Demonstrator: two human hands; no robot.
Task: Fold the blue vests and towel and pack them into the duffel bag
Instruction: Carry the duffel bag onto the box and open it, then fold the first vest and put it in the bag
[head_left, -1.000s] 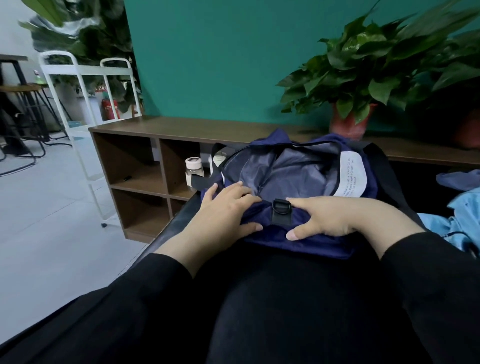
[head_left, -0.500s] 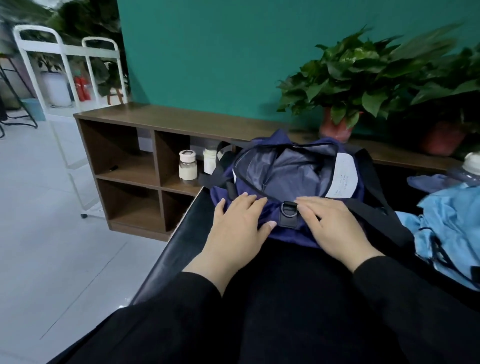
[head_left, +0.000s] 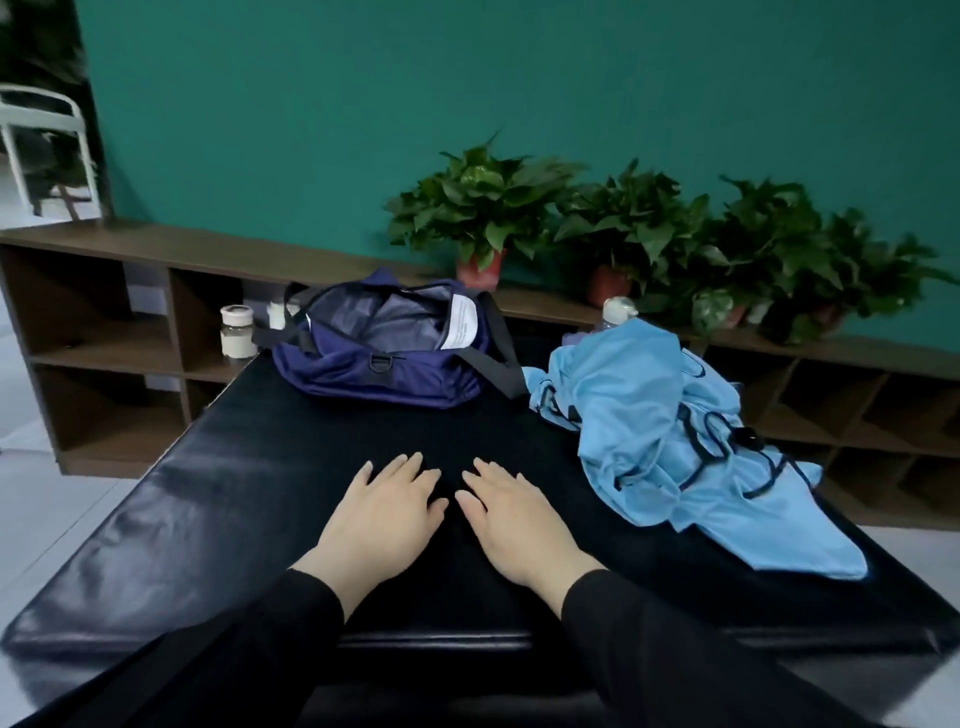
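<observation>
Both hands lie flat, palms down, on the black worktop (head_left: 218, 509) near its near edge, side by side and just apart. The left hand (head_left: 387, 512) has its fingers straight and slightly spread; the right hand (head_left: 514, 514) lies the same way, fingers straight and holding nothing. Black sleeves cover both arms to the wrists.

The navy bag (head_left: 387, 348) sits at the far end of the worktop, left of centre, its top unzipped and gaping so the grey lining and a white label show. A black strap hangs off its right side onto the worktop. Just right of the bag, a heap of light blue vests (head_left: 649, 415) with dark trim lies crumpled, its near corner trailing toward the right edge. Whether a towel is in the heap cannot be told. A bottle (head_left: 615, 312) with a white cap pokes up behind the heap.

Beyond the worktop a brown shelf (head_left: 104, 322) runs along the green wall, holding two small jars (head_left: 235, 331) at the left and potted plants (head_left: 483, 208) on top.
</observation>
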